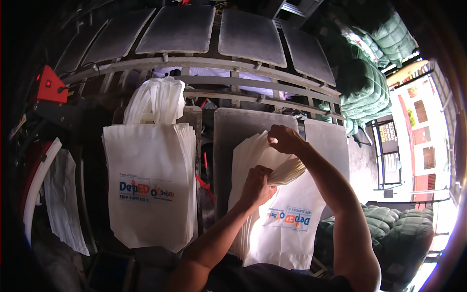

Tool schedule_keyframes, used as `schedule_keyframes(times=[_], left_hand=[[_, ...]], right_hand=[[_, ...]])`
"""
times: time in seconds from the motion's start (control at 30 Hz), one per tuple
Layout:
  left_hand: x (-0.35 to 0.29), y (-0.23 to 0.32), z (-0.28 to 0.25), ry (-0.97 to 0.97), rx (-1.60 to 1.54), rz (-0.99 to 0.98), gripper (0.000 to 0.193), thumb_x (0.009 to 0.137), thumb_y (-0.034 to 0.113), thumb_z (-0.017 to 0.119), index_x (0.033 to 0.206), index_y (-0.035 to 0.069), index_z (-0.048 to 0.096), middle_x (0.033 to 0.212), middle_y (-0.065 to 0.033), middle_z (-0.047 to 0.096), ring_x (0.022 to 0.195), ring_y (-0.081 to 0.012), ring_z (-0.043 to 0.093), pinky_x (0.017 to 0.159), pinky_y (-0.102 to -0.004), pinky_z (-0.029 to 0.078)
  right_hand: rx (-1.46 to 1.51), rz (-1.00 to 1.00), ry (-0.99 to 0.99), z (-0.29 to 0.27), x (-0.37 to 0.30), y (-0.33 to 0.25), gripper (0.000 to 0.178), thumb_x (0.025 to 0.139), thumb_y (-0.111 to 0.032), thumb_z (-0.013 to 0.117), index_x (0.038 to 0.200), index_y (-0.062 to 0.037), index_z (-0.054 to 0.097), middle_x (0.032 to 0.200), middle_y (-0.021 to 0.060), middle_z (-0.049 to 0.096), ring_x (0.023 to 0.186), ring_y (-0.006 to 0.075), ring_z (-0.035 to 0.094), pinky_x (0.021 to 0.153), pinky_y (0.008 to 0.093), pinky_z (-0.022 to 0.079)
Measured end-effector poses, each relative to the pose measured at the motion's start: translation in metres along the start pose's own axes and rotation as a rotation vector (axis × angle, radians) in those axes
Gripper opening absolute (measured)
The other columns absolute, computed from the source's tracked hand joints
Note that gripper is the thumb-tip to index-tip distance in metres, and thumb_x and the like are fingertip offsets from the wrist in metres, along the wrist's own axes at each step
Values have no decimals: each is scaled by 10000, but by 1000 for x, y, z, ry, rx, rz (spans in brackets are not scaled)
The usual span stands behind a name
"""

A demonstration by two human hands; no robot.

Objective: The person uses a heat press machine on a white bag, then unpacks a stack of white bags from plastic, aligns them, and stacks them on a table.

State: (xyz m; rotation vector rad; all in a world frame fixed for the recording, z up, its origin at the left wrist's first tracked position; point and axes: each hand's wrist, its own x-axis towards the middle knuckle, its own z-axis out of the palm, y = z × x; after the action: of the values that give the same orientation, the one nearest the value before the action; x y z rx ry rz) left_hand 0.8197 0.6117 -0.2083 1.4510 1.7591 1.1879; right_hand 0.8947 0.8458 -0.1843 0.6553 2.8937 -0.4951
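Note:
A stack of white fabric tote bags lies before me on the right, its blue and orange print upside down from my side. My left hand is closed around a folded, layered bunch of the stack's cream-white cloth. Just beyond it, my right hand pinches the far edge of the stack, thumb and fingers curled together. Whether the bunch is made of handles or bag edges I cannot tell. To the left rests a second stack of white tote bags, print upright, with its handles bunched at the far end.
Grey flat boards lie under the right stack, and more grey boards line the far side behind metal rails. A red device stands at far left. Green wrapped bundles are piled at right, others nearer.

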Motion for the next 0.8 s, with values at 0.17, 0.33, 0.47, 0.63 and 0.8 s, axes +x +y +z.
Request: schedule_keyframes(times=[0.17,0.33,0.47,0.63,0.8], left_hand=[[-1,-7,4,82,-25,57,403,742,131,811,1112,34,685,1197,-174,601,1135,-378,547,968,-464,499],[1,-4,4,16,-30,14,391,735,136,823,1091,30,697,1262,-181,576,1175,-389,537,986,-465,492],[-1,-7,6,53,-48,11,400,739,152,829,1095,31,695,1258,-177,577,1186,-379,535,1001,-462,488],[2,-6,0,79,-1,92,389,752,189,822,1068,17,672,1158,-144,627,1247,-328,506,1001,-475,437],[3,-10,4,60,27,1,446,718,198,852,1096,34,682,1377,-183,512,1223,-390,515,1013,-484,479]], right_hand=[[52,67,-87,-8,-4,0,235,738,-146,818,939,-127,699,993,97,685,958,345,669,840,441,549],[56,-150,184,4,-7,9,195,740,-156,805,896,-121,693,954,98,681,943,350,664,799,455,551],[54,-61,105,4,0,8,160,747,-145,794,861,-111,687,930,98,674,909,363,656,771,463,549],[37,-45,107,-7,-8,-4,124,754,-156,775,786,-99,669,888,113,662,878,369,646,752,475,538],[90,-50,18,-15,-14,-6,112,763,-154,750,765,-84,664,832,124,687,829,354,671,726,454,550]])
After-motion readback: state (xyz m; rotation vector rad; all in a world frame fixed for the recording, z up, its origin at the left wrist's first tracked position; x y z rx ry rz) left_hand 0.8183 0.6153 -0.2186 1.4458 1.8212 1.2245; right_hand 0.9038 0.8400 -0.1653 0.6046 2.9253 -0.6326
